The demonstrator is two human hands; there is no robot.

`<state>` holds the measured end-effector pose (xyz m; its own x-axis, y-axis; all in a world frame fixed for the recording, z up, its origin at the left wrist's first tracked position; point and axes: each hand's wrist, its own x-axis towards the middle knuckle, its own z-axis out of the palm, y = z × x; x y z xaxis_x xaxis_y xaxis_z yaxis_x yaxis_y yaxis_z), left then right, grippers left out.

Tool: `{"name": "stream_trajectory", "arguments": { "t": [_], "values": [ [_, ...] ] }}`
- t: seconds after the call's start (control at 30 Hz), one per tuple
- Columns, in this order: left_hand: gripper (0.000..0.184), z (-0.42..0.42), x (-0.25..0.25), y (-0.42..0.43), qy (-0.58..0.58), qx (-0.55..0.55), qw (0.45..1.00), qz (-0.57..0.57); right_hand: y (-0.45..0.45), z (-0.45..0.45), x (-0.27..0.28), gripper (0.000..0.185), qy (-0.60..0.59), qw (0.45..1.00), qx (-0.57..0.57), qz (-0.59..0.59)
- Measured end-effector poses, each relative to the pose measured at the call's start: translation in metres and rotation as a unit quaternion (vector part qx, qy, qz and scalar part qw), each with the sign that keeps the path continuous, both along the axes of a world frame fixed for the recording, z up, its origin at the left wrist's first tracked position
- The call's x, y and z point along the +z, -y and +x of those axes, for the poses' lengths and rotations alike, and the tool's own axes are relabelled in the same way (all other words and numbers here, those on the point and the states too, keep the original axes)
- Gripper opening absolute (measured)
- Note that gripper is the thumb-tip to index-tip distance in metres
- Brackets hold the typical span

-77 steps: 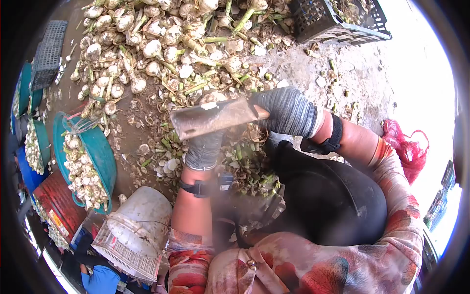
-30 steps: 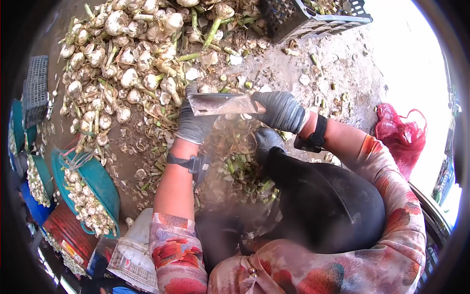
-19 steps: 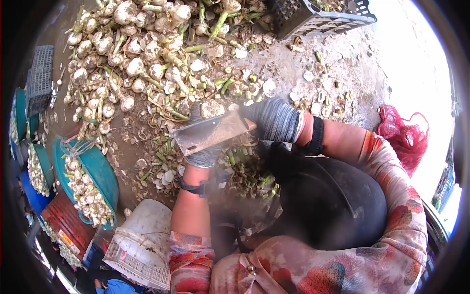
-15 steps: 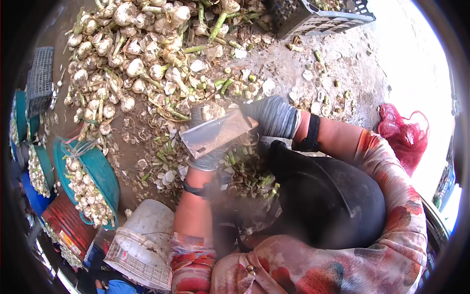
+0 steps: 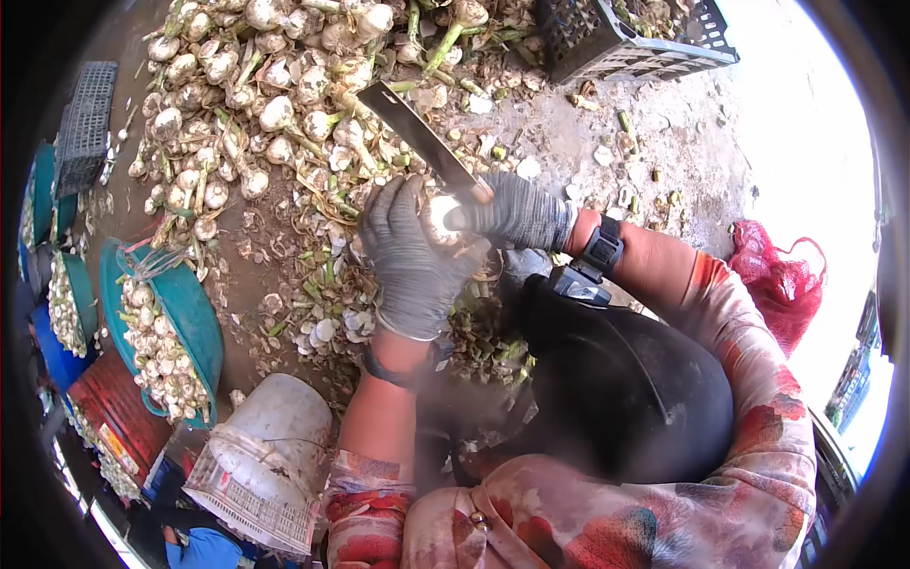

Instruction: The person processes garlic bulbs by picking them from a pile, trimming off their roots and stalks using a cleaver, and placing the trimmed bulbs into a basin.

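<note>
Ahead of the black-clad leg [image 5: 635, 398], the gloved left hand [image 5: 415, 251] wraps a garlic bulb [image 5: 439, 221]; the gloved right hand [image 5: 519, 211] grips a knife [image 5: 417, 135], thumb against the bulb. Keep left fingertips off the blade's edge. The blade points toward the garlic heap [image 5: 256, 104]; scrap-strewn floor [image 5: 569, 128] separates hands from black crate [image 5: 611, 57].

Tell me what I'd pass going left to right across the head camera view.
Gray crate, teal basin, white bucket, left hand, garlic bulb, right hand, red mesh bag.
</note>
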<state>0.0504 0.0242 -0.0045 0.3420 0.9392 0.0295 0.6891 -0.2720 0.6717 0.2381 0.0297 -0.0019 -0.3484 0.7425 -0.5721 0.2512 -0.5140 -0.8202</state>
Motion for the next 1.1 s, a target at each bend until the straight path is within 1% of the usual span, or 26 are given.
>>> {"name": "stream_trajectory", "arguments": {
  "t": [0.07, 0.1, 0.13, 0.17, 0.2, 0.23, 0.27, 0.3, 0.37, 0.4, 0.47, 0.5, 0.53, 0.57, 0.6, 0.63, 0.73, 0.77, 0.8, 0.87, 0.9, 0.93, 0.97, 1.0, 1.03, 1.1],
  "values": [
    [0.081, -0.005, -0.005, 0.002, 0.149, 0.077, 0.984, 0.059, 0.0, -0.001, -0.032, 0.054, 0.073, 0.983, 0.034, 0.163],
    [0.077, -0.005, -0.004, 0.005, 0.232, 0.133, 0.961, -0.066, 0.003, 0.0, -0.046, 0.053, 0.063, 0.965, 0.027, 0.253],
    [0.074, -0.003, 0.0, 0.007, 0.313, 0.206, 0.911, -0.174, 0.005, -0.005, -0.043, 0.053, 0.06, 0.966, 0.03, 0.249],
    [0.071, -0.01, -0.005, 0.001, 0.417, 0.17, 0.82, -0.353, 0.008, -0.01, -0.039, 0.053, 0.033, 0.965, 0.028, 0.26],
    [0.064, -0.012, -0.008, -0.001, 0.523, 0.146, 0.703, -0.459, 0.009, -0.012, -0.034, 0.053, 0.007, 0.962, 0.026, 0.273],
    [0.057, -0.011, -0.004, -0.007, 0.589, 0.142, 0.566, -0.559, 0.009, -0.01, -0.017, 0.055, 0.044, 0.97, 0.063, 0.232],
    [0.057, -0.01, 0.002, -0.011, 0.592, 0.141, 0.565, -0.557, 0.007, -0.004, -0.016, 0.055, 0.046, 0.969, 0.066, 0.234],
    [0.048, -0.009, 0.01, -0.015, 0.27, 0.014, 0.866, -0.42, 0.007, 0.002, -0.016, 0.055, 0.057, 0.965, 0.091, 0.237],
    [0.033, -0.023, -0.03, -0.007, 0.175, -0.016, 0.947, -0.269, 0.003, 0.006, 0.007, 0.046, 0.148, 0.938, 0.14, 0.282],
    [0.027, -0.03, -0.049, -0.003, 0.119, -0.018, 0.975, -0.189, 0.0, 0.007, 0.014, 0.046, 0.149, 0.938, 0.139, 0.281],
    [0.022, -0.036, -0.027, 0.0, 0.108, 0.015, 0.981, -0.159, -0.005, 0.008, 0.018, 0.038, 0.231, 0.902, 0.226, 0.287],
    [0.022, -0.034, -0.007, 0.0, 0.274, 0.107, 0.919, -0.261, -0.011, 0.007, 0.008, 0.025, 0.292, 0.896, 0.255, 0.217],
    [0.021, -0.053, -0.012, 0.002, 0.235, 0.141, 0.925, -0.264, -0.008, 0.019, -0.023, 0.024, 0.306, 0.895, 0.243, 0.216],
    [0.023, -0.07, 0.005, -0.003, 0.226, 0.192, 0.928, -0.227, -0.005, 0.033, -0.032, 0.028, 0.291, 0.922, 0.178, 0.186],
    [0.025, -0.087, 0.023, -0.009, 0.216, 0.243, 0.926, -0.189, -0.004, 0.05, -0.062, 0.028, 0.357, 0.9, 0.208, 0.14],
    [0.037, -0.124, 0.033, -0.019, 0.272, 0.295, 0.91, -0.101, 0.005, 0.063, -0.055, 0.033, 0.34, 0.914, 0.159, 0.151],
    [0.055, -0.253, 0.077, -0.056, 0.403, 0.417, 0.813, 0.053, 0.019, 0.077, -0.059, 0.033, 0.345, 0.93, 0.061, 0.112],
    [0.05, -0.283, 0.088, -0.06, 0.544, 0.398, 0.737, 0.043, 0.02, 0.078, -0.06, 0.033, 0.336, 0.934, 0.044, 0.112],
    [0.05, -0.303, 0.081, -0.069, 0.544, 0.396, 0.738, 0.047, 0.019, 0.076, -0.061, 0.033, 0.327, 0.938, 0.025, 0.113],
    [0.047, -0.325, 0.054, -0.087, 0.601, 0.528, 0.598, -0.042, 0.012, 0.068, -0.052, 0.035, 0.333, 0.932, 0.034, 0.14],
    [0.049, -0.282, 0.043, -0.097, 0.561, 0.493, 0.662, -0.072, 0.008, 0.064, -0.05, 0.036, 0.335, 0.932, 0.039, 0.131],
    [0.049, -0.256, 0.016, -0.106, 0.49, 0.414, 0.76, -0.099, 0.005, 0.06, -0.048, 0.036, 0.336, 0.933, 0.044, 0.121],
    [0.052, -0.221, -0.005, -0.123, 0.444, 0.348, 0.812, -0.15, 0.004, 0.058, -0.049, 0.036, 0.337, 0.932, 0.046, 0.124],
    [0.056, -0.182, -0.028, -0.139, 0.291, 0.341, 0.88, -0.158, 0.002, 0.056, -0.049, 0.036, 0.337, 0.932, 0.045, 0.124],
    [0.062, -0.17, -0.089, -0.164, 0.23, 0.271, 0.922, -0.155, 0.002, 0.055, -0.049, 0.032, 0.323, 0.938, 0.038, 0.117],
    [0.07, -0.13, -0.137, -0.168, 0.023, 0.195, 0.974, -0.11, 0.003, 0.053, -0.045, 0.029, 0.308, 0.945, 0.031, 0.103]
  ]
}}
